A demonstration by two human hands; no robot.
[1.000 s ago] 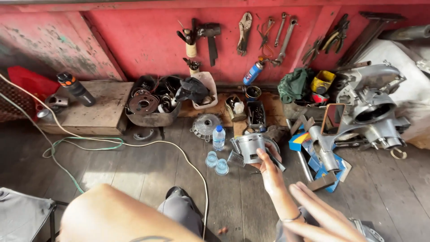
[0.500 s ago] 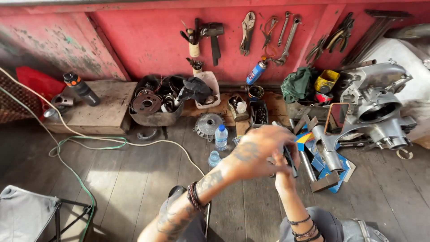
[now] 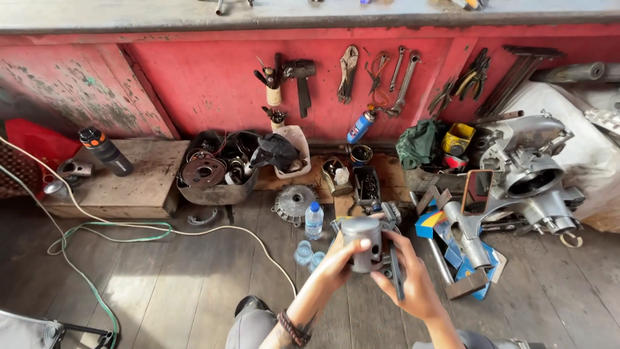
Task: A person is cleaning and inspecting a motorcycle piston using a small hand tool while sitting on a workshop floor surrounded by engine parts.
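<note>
Gripping a grey metal piston [image 3: 361,244] with both hands, held up in the near centre above the wooden floor [image 3: 161,291]. Left hand [image 3: 341,260] wraps it from the left, thumb across the front, beaded bracelet [image 3: 294,328] on the wrist. Right hand [image 3: 413,284] closes on it from the right side, and a dark thin tool [image 3: 395,274] lies along its fingers; cannot tell how it meets the piston. Just behind the piston a grey metal part [image 3: 389,214] on the floor, mostly hidden. Left of the hands a clear water bottle [image 3: 314,220] with blue cap stands upright, two small clear cups [image 3: 309,255] just near of it. Farther left, a round toothed metal part [image 3: 294,201] lies flat. Beyond that a metal basin [image 3: 216,184] full of rusty discs and parts, a black cloth [image 3: 274,152] bunched at its right edge. Right of the hands a silver engine casing [image 3: 529,178], a phone [image 3: 476,192] propped against it, blue and yellow cardboard [image 3: 452,239] under a metal tube. Green rag [image 3: 418,143] and yellow tin [image 3: 457,139] far right of centre. A low wooden block [image 3: 123,184] at far left carries a dark flask [image 3: 105,151] with orange collar. White cable [image 3: 148,229] and green cable [image 3: 97,297] snake across the left floor. The red wall [image 3: 194,84] at the far side has pliers, wrenches and a hammer [image 3: 300,77] hung on it, a blue spray can [image 3: 361,125] leaning at its base.
</note>
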